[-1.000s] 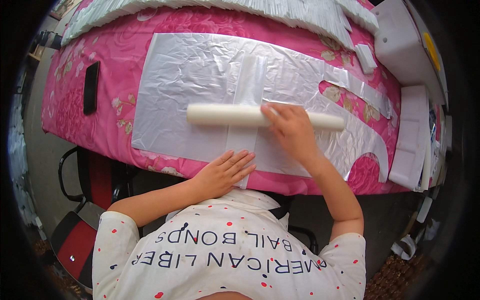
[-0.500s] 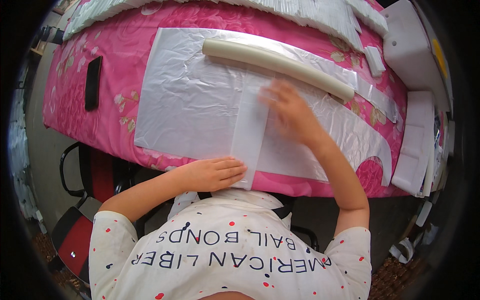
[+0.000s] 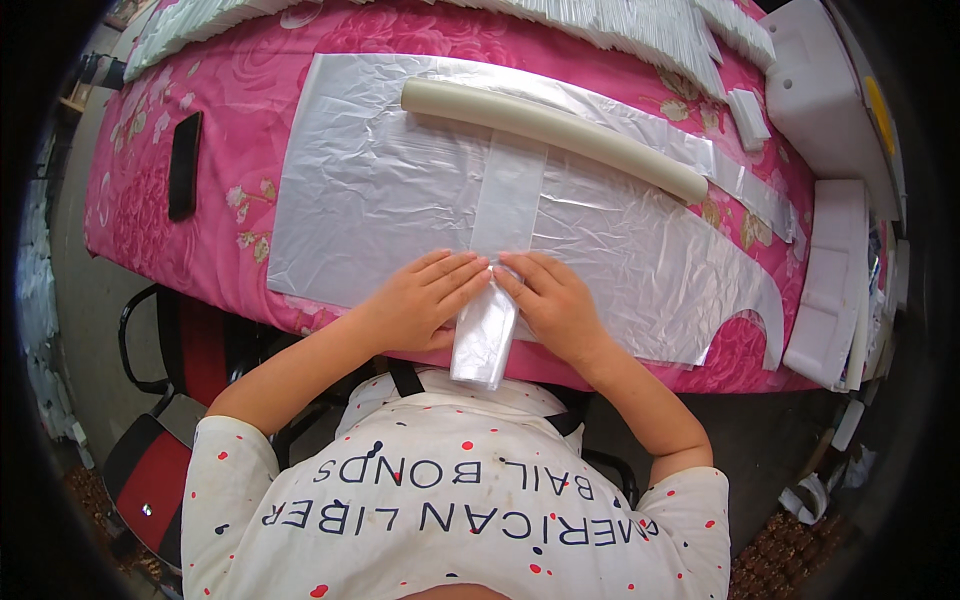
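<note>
A long strip of folded clear plastic film [image 3: 508, 205] runs from the roll toward me, over a crinkled plastic sheet [image 3: 365, 205]. Its near part is shiny and narrows where my fingertips meet. My left hand [image 3: 425, 295] grips the strip from the left side, fingers pointing inward and close together. From the right, my right hand [image 3: 550, 300] holds the strip at the same spot, thumb and fingers nearly touching the left fingertips. Across the sheet's far part lies a pale cream tube [image 3: 555, 132], over the strip's far end.
A black phone [image 3: 185, 165] lies at the left on the pink flowered tablecloth [image 3: 235, 130]. Stacks of white folded plastic packs [image 3: 640, 40] line the far edge. White foam boxes [image 3: 828, 270] stand at the right. A red and black chair [image 3: 150, 480] is at the lower left.
My right hand has come down from near the tube to the strip's near part. My left hand has moved up to meet it. The near part of the strip now looks gathered and shinier.
</note>
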Motion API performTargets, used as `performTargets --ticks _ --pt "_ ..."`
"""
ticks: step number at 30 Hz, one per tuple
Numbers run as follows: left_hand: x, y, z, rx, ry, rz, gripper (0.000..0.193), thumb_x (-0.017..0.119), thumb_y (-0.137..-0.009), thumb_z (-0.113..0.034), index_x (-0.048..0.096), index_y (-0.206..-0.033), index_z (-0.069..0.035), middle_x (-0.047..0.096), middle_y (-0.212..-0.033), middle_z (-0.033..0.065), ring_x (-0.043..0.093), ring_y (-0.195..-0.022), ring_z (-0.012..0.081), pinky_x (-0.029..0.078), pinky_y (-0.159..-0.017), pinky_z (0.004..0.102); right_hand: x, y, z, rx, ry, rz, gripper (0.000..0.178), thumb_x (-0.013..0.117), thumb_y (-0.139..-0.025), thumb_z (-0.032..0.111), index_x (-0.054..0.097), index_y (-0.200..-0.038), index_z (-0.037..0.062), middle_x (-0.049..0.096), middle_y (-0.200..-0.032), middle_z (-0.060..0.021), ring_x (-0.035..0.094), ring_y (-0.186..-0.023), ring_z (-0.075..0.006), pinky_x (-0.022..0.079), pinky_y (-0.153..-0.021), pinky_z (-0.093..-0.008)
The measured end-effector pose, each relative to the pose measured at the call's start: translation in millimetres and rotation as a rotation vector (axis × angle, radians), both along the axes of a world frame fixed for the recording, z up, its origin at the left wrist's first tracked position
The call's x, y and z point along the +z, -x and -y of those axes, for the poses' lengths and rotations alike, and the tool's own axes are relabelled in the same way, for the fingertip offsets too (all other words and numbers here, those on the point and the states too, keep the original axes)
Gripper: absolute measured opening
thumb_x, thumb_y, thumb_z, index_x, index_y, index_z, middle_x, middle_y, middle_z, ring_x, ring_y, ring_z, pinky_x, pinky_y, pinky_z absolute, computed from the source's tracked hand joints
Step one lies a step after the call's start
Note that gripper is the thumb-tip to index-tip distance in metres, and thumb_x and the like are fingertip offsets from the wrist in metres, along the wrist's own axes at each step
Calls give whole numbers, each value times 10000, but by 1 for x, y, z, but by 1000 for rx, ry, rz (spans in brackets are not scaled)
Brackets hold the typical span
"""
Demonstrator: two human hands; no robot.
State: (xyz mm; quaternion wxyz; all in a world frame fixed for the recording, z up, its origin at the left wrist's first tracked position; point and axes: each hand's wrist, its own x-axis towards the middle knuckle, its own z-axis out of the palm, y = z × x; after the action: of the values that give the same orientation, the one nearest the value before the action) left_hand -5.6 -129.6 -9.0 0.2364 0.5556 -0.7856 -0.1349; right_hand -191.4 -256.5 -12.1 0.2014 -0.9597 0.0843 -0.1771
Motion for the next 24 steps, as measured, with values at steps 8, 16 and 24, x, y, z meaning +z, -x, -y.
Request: performTargets --ticks 8,16,24 --pt "8 1 18 258 -185 -273 474 570 -760 -109 482 -1207 20 602 -1063 166 591 -894 322 461 -785 374 6 -9 16 -185 -344 48 153 610 -766 108 655 -893 35 626 -710 -77 599 -636 -204 483 -593 -329" --pt "6 6 36 387 108 -205 581 568 -812 -151 348 -1321 25 425 -1302 214 454 -1150 363 358 -966 415 24 -35 46 -548 -1114 -405 248 596 -828 192 639 -759 -42 611 -616 -80 610 -538 -135 441 -505 -272" --pt "-12 24 35 261 -117 127 677 575 -791 -229 295 -1342 47 271 -1420 197 256 -1326 315 221 -1076 414 29 -40 50 -568 -1111 -550 233 631 -808 211 637 -842 -20 632 -723 -102 646 -644 -164 463 -517 -291"
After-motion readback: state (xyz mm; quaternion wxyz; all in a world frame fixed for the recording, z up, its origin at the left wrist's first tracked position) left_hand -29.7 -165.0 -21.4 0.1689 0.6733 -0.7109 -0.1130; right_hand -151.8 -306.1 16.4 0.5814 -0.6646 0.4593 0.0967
